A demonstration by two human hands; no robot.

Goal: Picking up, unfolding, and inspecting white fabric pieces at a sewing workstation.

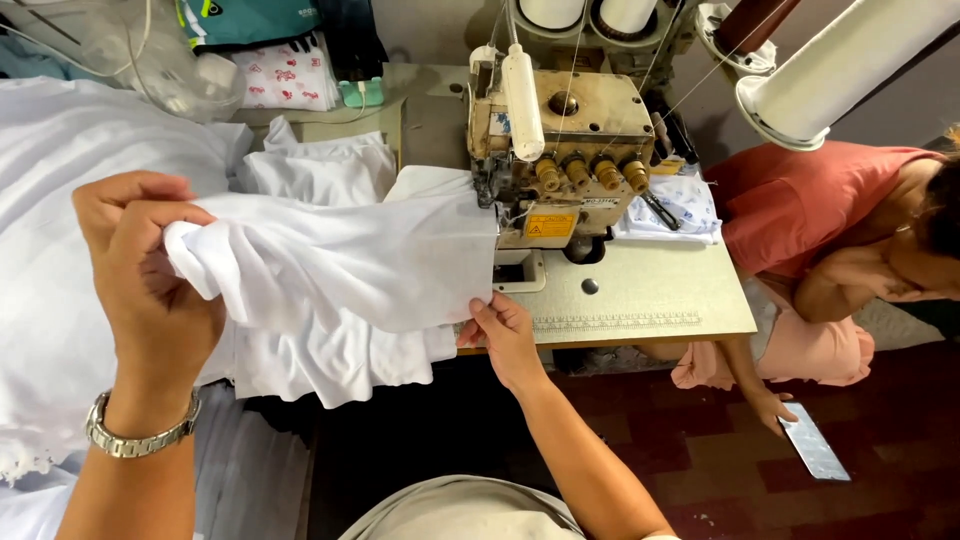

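A white piece of fabric (350, 265) is stretched across the sewing table toward the beige overlock machine (555, 140). My left hand (145, 265), with a metal watch on the wrist, is raised at the left and grips the bunched far end of the cloth. My right hand (500, 330) pinches the cloth's near corner at the table's front edge, just below the machine's needle area. The fabric's right edge lies against the machine's foot.
More white cloth (60, 200) is piled at the left and behind. The grey table (650, 290) carries a ruler strip along its front. White thread cones (840, 60) stand at the top right. A person in a pink top (810, 220) crouches at the right, reaching for a flat packet (812, 442) on the floor.
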